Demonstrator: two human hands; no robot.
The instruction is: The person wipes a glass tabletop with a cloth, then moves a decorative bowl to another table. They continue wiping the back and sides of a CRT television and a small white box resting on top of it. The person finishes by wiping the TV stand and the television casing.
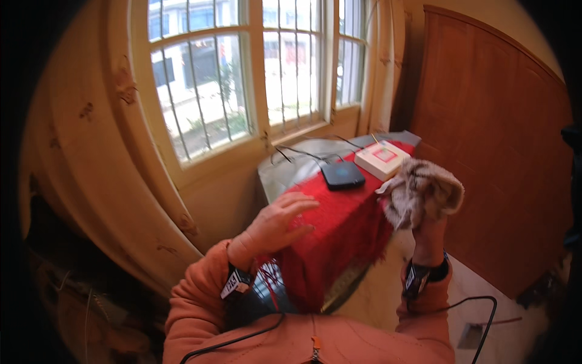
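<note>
My right hand [428, 227] is raised with a crumpled, greyish-white cloth [420, 193] gripped in it; the cloth hides most of the fingers. Over the near part of a red fringed table cover [336, 218] is my left hand [279, 223], fingers apart and holding nothing. Whether its fingertips touch the cover, I cannot tell. Beyond it on the red cover lies a flat black electronic box [342, 175] with cables at its back. A white box [382, 160] with a pink square on top sits behind that, close to the cloth.
Black cables [300, 152] run over a silvery sheet [284, 175] at the window side. A barred window [254, 82] and a patterned curtain [109, 182] stand to the left. A wooden panel [495, 150] rises at the right. Thin cables hang from both wrist bands.
</note>
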